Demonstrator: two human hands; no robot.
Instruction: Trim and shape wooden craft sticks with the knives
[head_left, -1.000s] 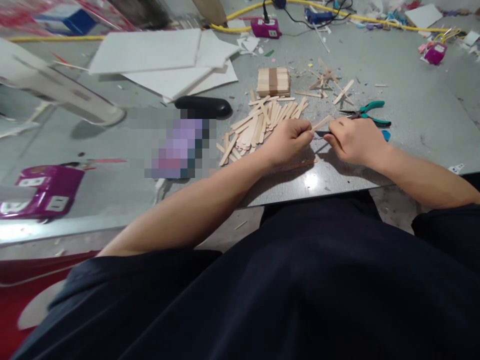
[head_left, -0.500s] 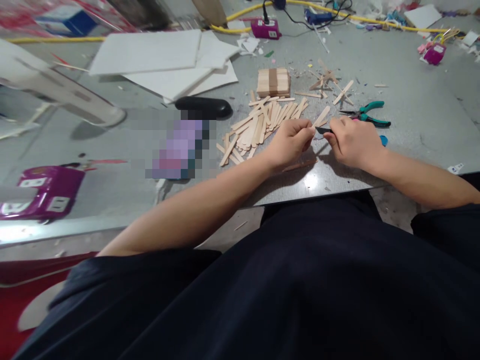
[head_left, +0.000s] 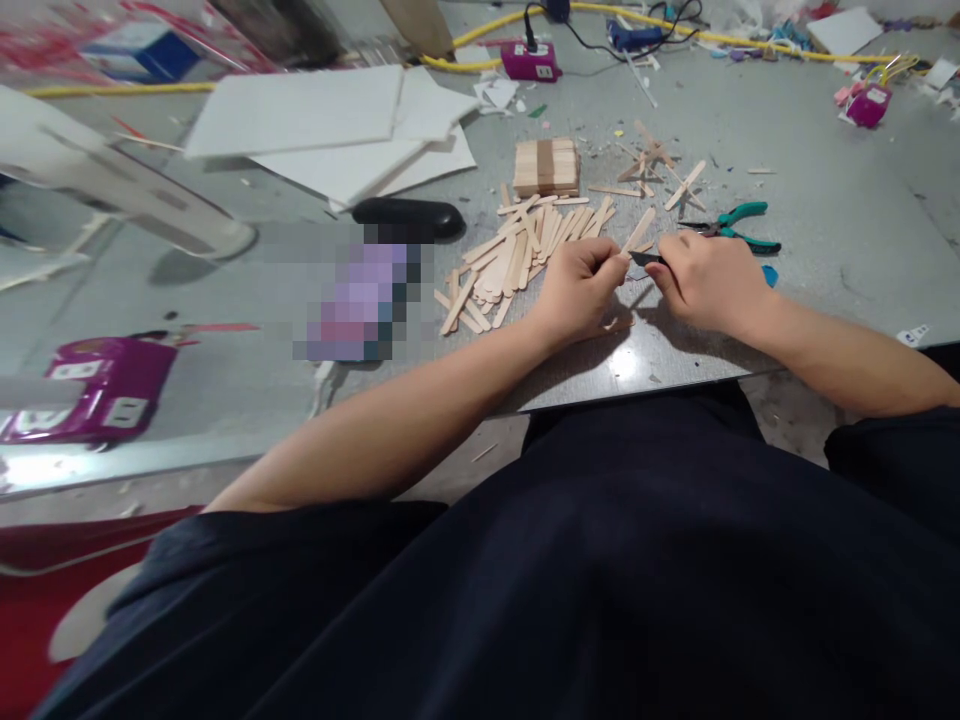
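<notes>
Head view: above the counter [head_left: 832,200], the left hand [head_left: 583,290] is pinched closed, apparently on a wooden stick's [head_left: 640,230] near end, probably steadying it beside the dark blade [head_left: 646,259]. The right hand [head_left: 709,282], curled shut around that blade, hides any handle; the stick's gripped end is covered too.

Sticks [head_left: 517,255]: pale tan. Stick bundle [head_left: 529,168]: same tan, crossed by one darker brown band [head_left: 546,165]. Blade [head_left: 645,258]: black. Pliers [head_left: 739,213]: teal and black. Socket box [head_left: 530,60]: purple, white panels. Cord [head_left: 150,88]: yellow. Sheets [head_left: 300,105]: white. Counter [head_left: 795,115]: grey. Shirt [head_left: 480,600]: dark navy.
</notes>
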